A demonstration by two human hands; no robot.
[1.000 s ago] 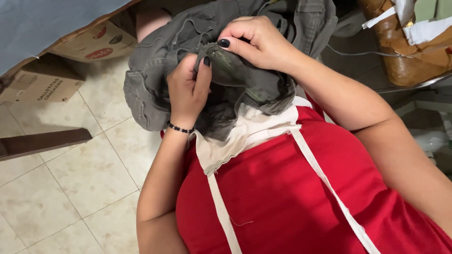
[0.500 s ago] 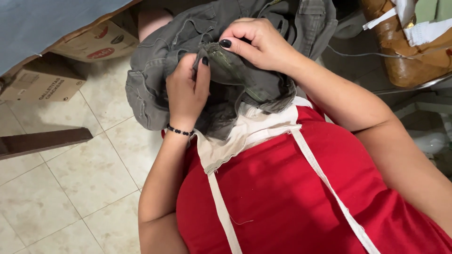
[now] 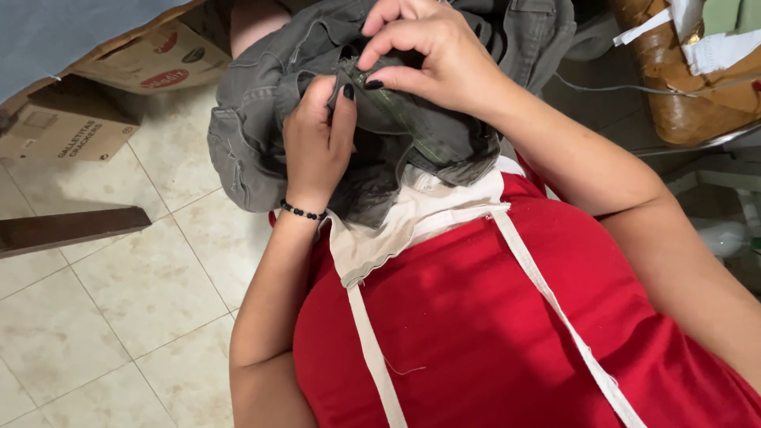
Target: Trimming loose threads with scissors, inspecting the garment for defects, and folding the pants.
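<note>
grey garment bunched at top centre, against the red apron | left hand clamps a fold, fingers closed | right hand pinches the seam shut (thumb to fingertips) | vs earlier: right hand slightly higher, left unmoved | garment top cut off, pinched spot hard to make out

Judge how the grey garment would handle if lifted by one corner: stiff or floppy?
Probably floppy: the grey garment bunches and folds between the left hand and right hand. Its thick seams suggest some weight. Likely not slippery, since fingertips pinch it.
</note>
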